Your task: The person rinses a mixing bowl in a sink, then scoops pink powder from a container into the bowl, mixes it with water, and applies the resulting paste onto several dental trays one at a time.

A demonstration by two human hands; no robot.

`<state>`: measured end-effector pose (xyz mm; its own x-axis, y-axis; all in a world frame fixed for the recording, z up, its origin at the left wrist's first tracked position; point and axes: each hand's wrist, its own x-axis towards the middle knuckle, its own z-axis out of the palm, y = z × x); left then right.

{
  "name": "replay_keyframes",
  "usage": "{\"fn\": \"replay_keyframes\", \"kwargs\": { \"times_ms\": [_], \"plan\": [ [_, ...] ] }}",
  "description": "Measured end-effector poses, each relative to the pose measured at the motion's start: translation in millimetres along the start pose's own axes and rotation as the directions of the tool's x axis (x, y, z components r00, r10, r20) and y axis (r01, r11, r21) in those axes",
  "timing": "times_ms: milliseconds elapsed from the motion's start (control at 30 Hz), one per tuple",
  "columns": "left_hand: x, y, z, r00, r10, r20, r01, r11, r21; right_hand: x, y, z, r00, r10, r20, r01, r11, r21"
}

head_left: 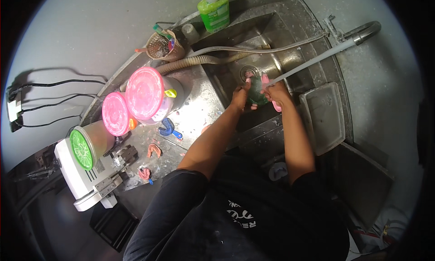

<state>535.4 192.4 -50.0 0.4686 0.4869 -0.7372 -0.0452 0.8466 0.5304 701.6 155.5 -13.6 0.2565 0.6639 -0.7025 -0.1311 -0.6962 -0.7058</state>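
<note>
In the metal sink (257, 36), my left hand (240, 97) grips a dark green bowl-like object (257, 91) by its left edge, fingers closed round it. My right hand (275, 93) is closed on a long pink item (276, 106), perhaps a brush, at the right of the green object; its far end is partly under the spout. The slanting pale faucet spout (319, 57) ends just above my right hand. Small pink bits show at the green object's upper left, near the drain (249, 69). What lies under my fingers is hidden.
Lidded buckets (146, 91), blue (166, 127) and pink (154, 150) trays, and a white machine (81, 190) are on the left counter (190, 111). A green bottle (213, 14), cup basket (163, 48) and hoses (195, 60) line the back. A metal tray (324, 118) sits right.
</note>
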Motion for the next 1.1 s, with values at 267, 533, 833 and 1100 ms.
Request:
{"fn": "replay_keyframes", "kwargs": {
  "times_ms": [267, 533, 833, 1100],
  "plan": [
    [-18, -3, -10, 0.998, -0.058, 0.017, 0.058, 0.998, 0.030, -9, 8, 20, 0.978, 0.208, 0.017, -0.209, 0.974, 0.088],
    [-20, -4, -10, 0.998, -0.006, -0.066, 0.009, 0.999, 0.046, 6, 15, 10, 0.922, 0.250, 0.295, -0.346, 0.875, 0.340],
    [-29, 1, -7, 0.997, -0.020, -0.077, 0.026, 0.997, 0.071, 3, 36, 19, 0.964, 0.027, 0.264, -0.167, 0.835, 0.525],
    [-31, 3, -5, 0.996, -0.032, -0.082, 0.043, 0.990, 0.137, -11, 12, 24, 0.957, 0.260, 0.126, -0.288, 0.898, 0.332]
  ]
}}
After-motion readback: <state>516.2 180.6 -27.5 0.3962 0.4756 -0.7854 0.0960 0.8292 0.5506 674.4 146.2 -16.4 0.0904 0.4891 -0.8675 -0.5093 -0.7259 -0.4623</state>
